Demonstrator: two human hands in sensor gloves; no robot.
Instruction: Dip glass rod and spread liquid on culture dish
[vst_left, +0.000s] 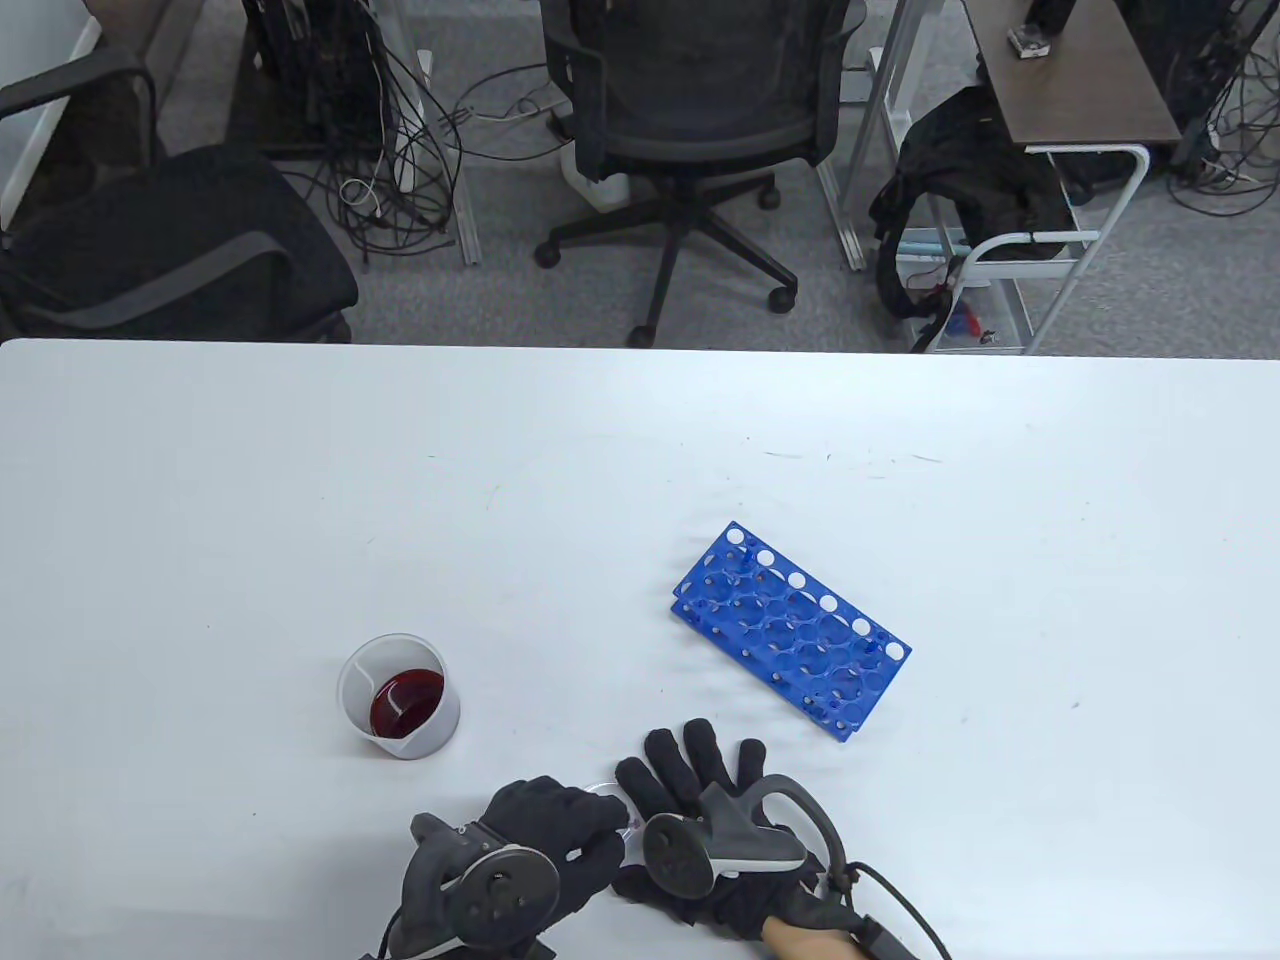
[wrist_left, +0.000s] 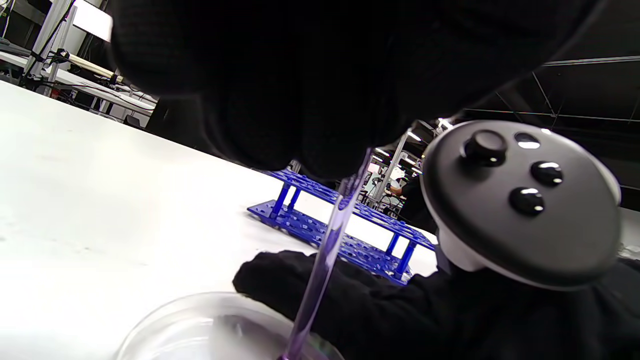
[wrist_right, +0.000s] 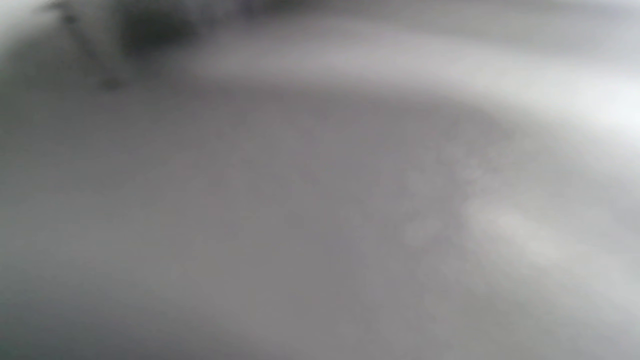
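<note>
My left hand (vst_left: 590, 835) grips a clear glass rod (wrist_left: 330, 245). In the left wrist view the rod slants down from my fingers (wrist_left: 280, 110), and its tip touches the inside of a clear culture dish (wrist_left: 200, 325). In the table view only a sliver of the dish's rim (vst_left: 608, 790) shows between my hands. My right hand (vst_left: 700, 765) lies flat on the table with its fingers spread, right beside the dish, and holds nothing. A clear beaker (vst_left: 400, 698) with dark red liquid stands to the left of my hands.
A blue test tube rack (vst_left: 790, 630) stands empty to the right, behind my right hand, and also shows in the left wrist view (wrist_left: 320, 225). The right wrist view is a grey blur. The table's front edge is close under my wrists.
</note>
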